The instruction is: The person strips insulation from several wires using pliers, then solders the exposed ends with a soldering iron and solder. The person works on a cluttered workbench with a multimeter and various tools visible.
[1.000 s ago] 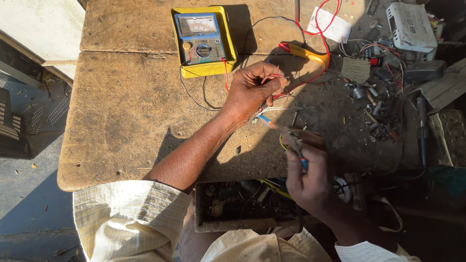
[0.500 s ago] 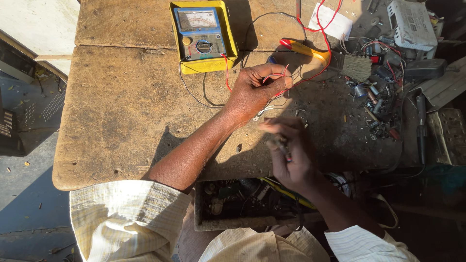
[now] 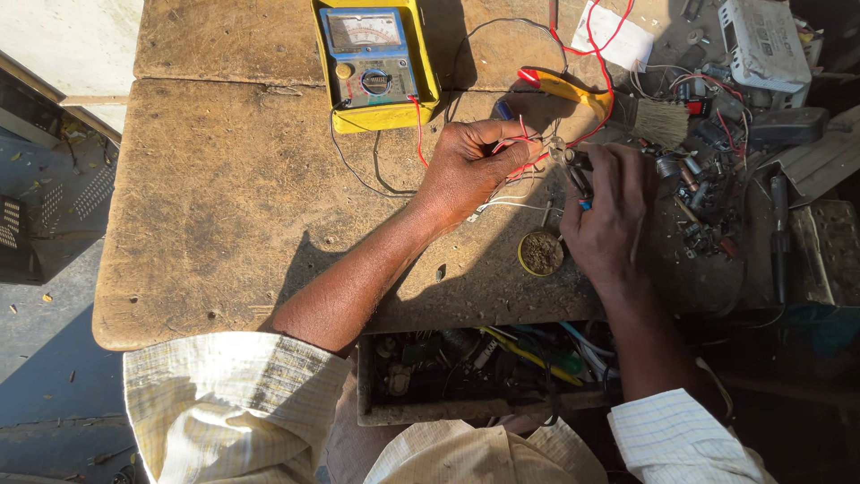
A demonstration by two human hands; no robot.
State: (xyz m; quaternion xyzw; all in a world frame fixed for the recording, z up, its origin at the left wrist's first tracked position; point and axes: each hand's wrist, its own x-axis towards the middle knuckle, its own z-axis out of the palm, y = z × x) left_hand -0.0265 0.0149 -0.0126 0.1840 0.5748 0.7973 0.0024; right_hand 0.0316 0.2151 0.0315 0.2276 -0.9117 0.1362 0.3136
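Pinching thin red wires point(image 3: 524, 152) with left hand point(image 3: 470, 166), right hand point(image 3: 609, 215) gripping small component point(image 3: 573, 175) just beside, both resting on wooden bench point(image 3: 233, 197), below yellow multimeter point(image 3: 372, 63).

Bare bench point(image 3: 224, 206) left; clutter point(image 3: 708, 197) right.

Small electronics repair workshop, seemingly open-air, judging by hard sunlight and shadows. A worn, stained wooden workbench point(image 3: 224, 206) is seen. An analog multimeter in a yellow case point(image 3: 374, 63) is set at the far edge, with red and black test leads point(image 3: 587, 54) trailed over the top. Loose capacitors and other parts point(image 3: 703, 197) are heaped at the right, beside a small brush point(image 3: 663, 121). An open drawer point(image 3: 484, 372) is stuffed with wires and tools.
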